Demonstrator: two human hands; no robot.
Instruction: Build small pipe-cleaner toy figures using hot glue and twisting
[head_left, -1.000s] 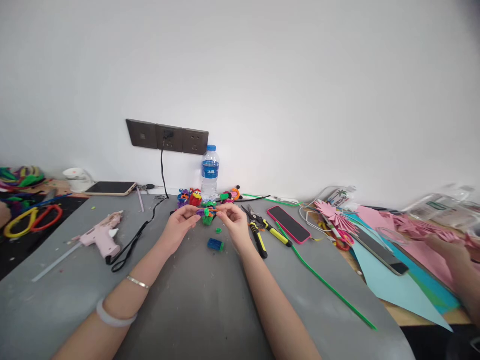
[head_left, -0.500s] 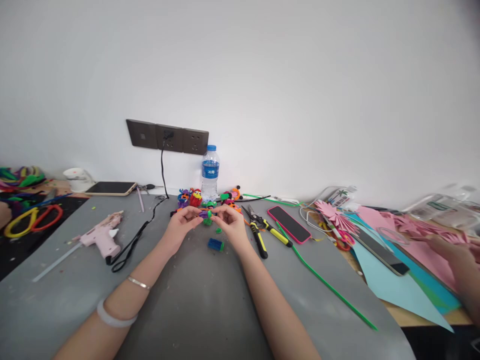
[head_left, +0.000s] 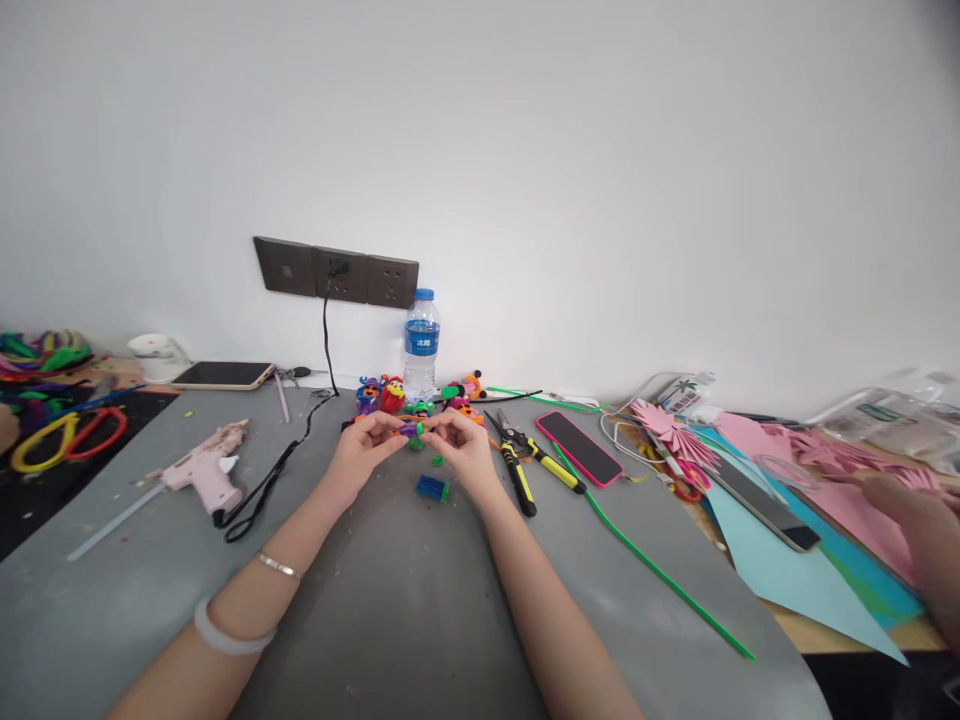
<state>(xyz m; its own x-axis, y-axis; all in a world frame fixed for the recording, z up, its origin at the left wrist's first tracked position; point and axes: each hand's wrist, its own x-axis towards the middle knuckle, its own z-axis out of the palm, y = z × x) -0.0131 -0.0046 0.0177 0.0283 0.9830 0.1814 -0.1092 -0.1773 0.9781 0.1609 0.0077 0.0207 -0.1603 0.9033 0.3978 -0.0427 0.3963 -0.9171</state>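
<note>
Between my fingertips is a small purple and green fuzzy piece, apparently of pipe cleaner. My left hand pinches its left side, and my right hand pinches its right side. A small blue block with a green end lies on the grey table just below my hands. Close to it is a little green bit. Behind my hands stand several colourful fuzzy figures, among them a red one and a green one. Fine detail of the held piece is too small to make out.
Yellow-black pliers, a pink-cased phone and a green pipe cleaner lie right. A pink glue gun with its cord is left. A water bottle stands by the wall. Another person's hand is over pink paper.
My hands stay almost in place, both still pinching the purple and green piece, which has tilted slightly. The other person's hand at the right has shifted a little.
</note>
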